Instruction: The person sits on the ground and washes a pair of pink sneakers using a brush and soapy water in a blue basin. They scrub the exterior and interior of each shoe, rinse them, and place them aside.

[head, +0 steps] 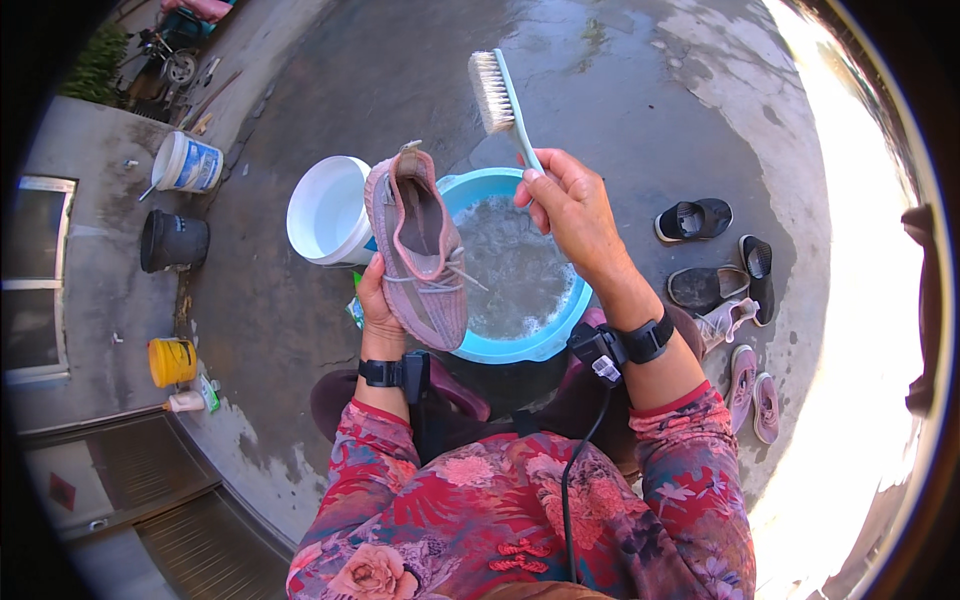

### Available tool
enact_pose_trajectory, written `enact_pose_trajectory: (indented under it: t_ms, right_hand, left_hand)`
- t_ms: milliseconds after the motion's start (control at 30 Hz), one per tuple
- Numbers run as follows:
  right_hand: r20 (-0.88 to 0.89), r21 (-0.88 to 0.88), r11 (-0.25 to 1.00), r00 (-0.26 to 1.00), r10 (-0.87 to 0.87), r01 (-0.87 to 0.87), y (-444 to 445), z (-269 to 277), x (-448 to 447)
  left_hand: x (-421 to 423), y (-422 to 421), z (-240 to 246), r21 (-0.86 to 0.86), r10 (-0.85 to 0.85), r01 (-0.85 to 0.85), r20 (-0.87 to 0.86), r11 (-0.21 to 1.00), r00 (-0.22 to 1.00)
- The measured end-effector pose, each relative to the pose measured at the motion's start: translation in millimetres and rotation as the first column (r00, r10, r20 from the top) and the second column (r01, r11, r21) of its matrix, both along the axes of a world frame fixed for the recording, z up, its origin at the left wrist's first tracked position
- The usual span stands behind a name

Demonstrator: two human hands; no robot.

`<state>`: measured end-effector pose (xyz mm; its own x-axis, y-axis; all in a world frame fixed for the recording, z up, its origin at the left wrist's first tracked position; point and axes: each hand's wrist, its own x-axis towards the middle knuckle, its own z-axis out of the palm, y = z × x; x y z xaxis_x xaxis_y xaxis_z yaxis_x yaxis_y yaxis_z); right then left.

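A pink knit sneaker (427, 289) with pale laces is held up by my left hand (381, 300), its opening facing me and its toe pointing down towards my lap. My right hand (574, 206) grips the handle of a light-blue scrubbing brush (499, 94); the pale bristles face left, away from the shoe. Below both hands stands a light-blue plastic basin (574, 307) of murky, foamy water (514, 262). The sneaker overlaps the basin's left rim in view. Brush and shoe are apart.
A white bucket (322, 214) stands left of the basin. Several dark slip-on shoes (694, 220) and a pair of pink shoes (742, 382) lie on the concrete at right. Along the left wall are a black bucket (174, 241), a yellow bucket (172, 362) and another white bucket (187, 162).
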<state>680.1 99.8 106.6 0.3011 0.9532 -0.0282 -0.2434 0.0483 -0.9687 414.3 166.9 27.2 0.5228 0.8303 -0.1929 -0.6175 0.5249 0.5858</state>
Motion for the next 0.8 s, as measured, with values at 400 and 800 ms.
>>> enact_pose_trajectory:
  t_ms: [400,800]
  right_hand:
    - [-0.055,-0.059,0.998,0.998,0.026,-0.029,-0.3,2.4,-4.0]
    - [0.149,-0.011,0.998,0.987,-0.065,0.068,8.8,-11.0,-1.9]
  left_hand:
    - [14.5,-5.4,0.5,-0.044,0.052,-0.055,-0.079,0.998,0.995]
    - [26.9,-2.0,13.4,0.18,-0.098,0.172,-0.359,0.968,0.928]
